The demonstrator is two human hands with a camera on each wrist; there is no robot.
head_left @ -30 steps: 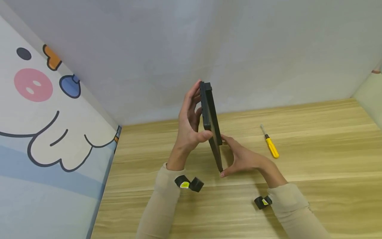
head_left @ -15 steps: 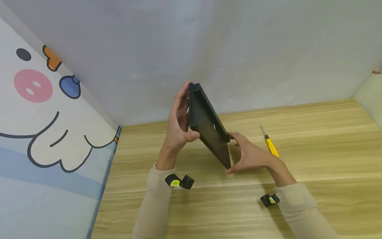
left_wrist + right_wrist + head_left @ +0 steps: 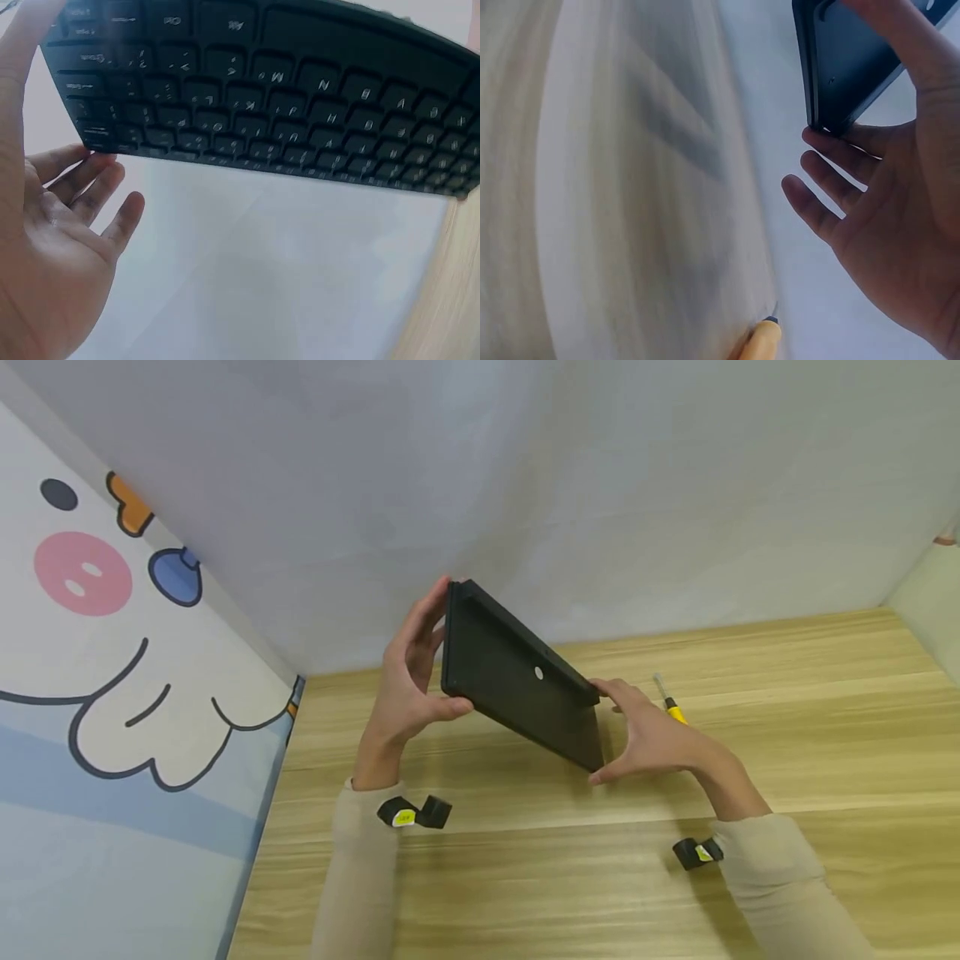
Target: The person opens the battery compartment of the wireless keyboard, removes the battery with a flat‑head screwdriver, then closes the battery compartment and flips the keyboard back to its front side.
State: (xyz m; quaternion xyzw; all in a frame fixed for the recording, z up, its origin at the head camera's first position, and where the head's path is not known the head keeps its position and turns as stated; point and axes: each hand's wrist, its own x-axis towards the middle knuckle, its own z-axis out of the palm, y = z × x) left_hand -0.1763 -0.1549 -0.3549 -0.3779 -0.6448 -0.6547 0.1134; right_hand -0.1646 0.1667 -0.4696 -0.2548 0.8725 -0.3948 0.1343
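A black keyboard point(image 3: 517, 681) is held up tilted above the table, its underside turned toward the head camera. A small pale oval spot shows on that underside. My left hand point(image 3: 401, 693) grips its left end, thumb on the lower edge and fingers at the upper edge. At the other end, my right hand point(image 3: 656, 735) pinches the lower right corner between thumb and fingers. In the left wrist view the keyboard point(image 3: 262, 105) shows its keys, the lettering upside down. Part of its back point(image 3: 851, 67) appears in the right wrist view.
A screwdriver point(image 3: 677, 714) with a yellow handle lies on the wooden table point(image 3: 525, 885) behind my right hand, which partly hides it. A pale wall point(image 3: 600, 485) rises behind the table. A cartoon-printed panel point(image 3: 150, 693) stands at the left.
Both hands have turned the keyboard from nearly edge-on until its underside faces the head view. The left hand has moved left, the right hand right and slightly up, now partly covering the screwdriver.
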